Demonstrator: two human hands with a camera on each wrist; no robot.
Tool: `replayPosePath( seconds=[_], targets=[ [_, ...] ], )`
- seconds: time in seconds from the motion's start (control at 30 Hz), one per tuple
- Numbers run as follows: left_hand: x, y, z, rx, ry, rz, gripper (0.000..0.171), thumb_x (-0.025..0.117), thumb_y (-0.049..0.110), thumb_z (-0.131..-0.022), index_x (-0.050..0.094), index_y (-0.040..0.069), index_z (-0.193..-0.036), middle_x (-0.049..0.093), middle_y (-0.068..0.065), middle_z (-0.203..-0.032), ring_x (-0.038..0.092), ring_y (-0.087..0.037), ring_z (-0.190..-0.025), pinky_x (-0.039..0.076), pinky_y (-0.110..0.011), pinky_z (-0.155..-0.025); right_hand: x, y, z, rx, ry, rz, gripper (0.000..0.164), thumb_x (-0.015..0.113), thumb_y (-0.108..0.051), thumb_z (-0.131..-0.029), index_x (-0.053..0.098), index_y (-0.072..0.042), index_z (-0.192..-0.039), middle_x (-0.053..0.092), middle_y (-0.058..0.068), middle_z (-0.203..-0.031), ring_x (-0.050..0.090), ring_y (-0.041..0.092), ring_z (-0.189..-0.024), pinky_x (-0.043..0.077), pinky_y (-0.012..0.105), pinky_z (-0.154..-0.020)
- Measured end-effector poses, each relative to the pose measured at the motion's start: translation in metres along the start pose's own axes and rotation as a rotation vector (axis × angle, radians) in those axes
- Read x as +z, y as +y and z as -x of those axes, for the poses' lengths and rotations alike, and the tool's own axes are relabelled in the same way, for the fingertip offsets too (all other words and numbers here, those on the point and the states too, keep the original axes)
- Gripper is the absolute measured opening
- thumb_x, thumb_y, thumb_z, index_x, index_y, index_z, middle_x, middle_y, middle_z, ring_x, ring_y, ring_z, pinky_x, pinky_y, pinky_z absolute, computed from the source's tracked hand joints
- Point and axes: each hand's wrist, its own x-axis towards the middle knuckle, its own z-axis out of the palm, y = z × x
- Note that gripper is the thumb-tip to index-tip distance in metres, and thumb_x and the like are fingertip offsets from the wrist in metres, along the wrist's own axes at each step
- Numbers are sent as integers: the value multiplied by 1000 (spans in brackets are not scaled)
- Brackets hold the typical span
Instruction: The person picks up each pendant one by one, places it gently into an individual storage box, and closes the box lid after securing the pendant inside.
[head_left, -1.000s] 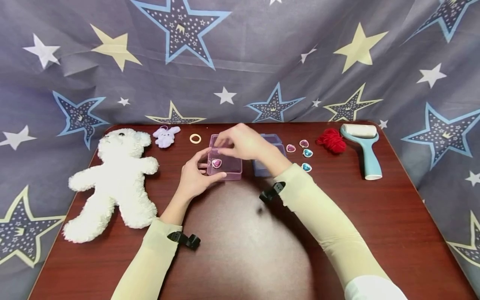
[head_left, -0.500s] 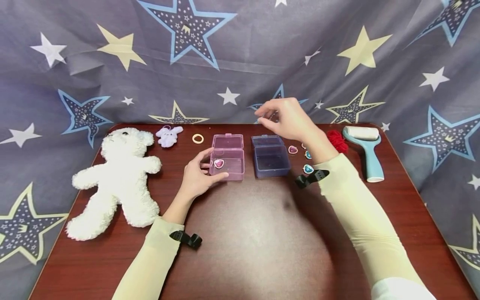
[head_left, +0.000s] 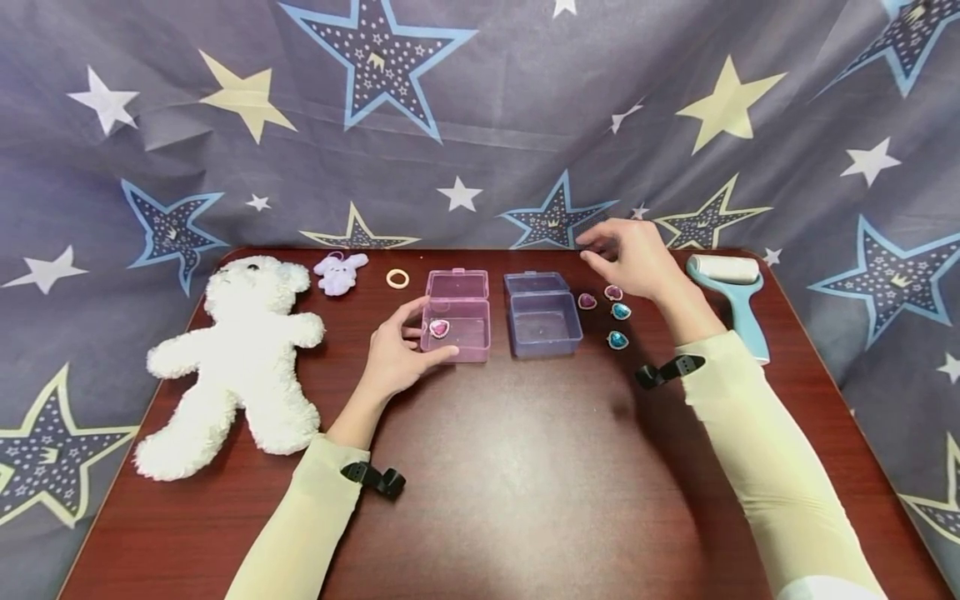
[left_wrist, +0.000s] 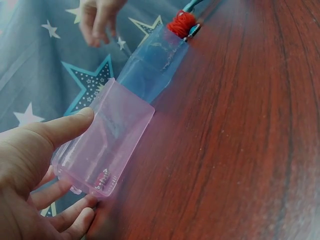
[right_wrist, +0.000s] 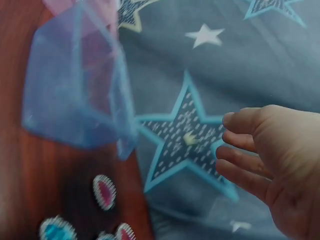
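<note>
My left hand [head_left: 397, 354] holds the open pink clear box [head_left: 471, 340] at its left side, thumb along the front and fingers behind. Inside the box lies a heart-shaped pink gem [head_left: 439, 329] with a beaded rim. Just to the right stands an open blue clear box [head_left: 545, 329] with nothing in it. My right hand [head_left: 633, 258] hovers at the back right with fingers loosely bent and nothing between them. Close below it, on the table, are two pink gems, one nearer the blue box [head_left: 587, 302], and two blue gems, the front one [head_left: 617, 340] standing apart.
A white plush bear [head_left: 236, 367] lies at the left, with a small lilac plush [head_left: 340, 273] and a cream ring [head_left: 397, 278] behind. At the right is a lint roller [head_left: 742, 304]. Red yarn [left_wrist: 181, 24] shows in the left wrist view. A star-patterned cloth [head_left: 480, 125] hangs behind the table.
My right hand has lifted away from over the pink box and travelled right, past the blue box, to above the loose gems. My left hand has stayed at the pink box.
</note>
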Motion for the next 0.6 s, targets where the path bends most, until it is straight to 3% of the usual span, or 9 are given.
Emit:
replayPosePath(
  seconds=[0.23, 0.6],
  targets=[
    [0, -2, 1, -3, 1, 3, 92, 100, 22, -74, 55, 14, -154, 65, -12, -149, 73, -34, -106, 62, -45, -89, 12, 24, 17, 80, -102, 17, 21, 77, -7, -93, 79, -2, -113, 81, 16, -98, 79, 30, -87, 61, 49, -82],
    [0, -2, 0, -3, -2, 14, 92, 100, 21, -73, 55, 13, -154, 65, -13, -148, 73, -34, -106, 62, -47, -89, 36, 45, 32, 59, -265, 27, 25, 79, -7, -91, 77, 1, -114, 81, 20, -103, 78, 34, -94, 60, 50, -84]
  ],
)
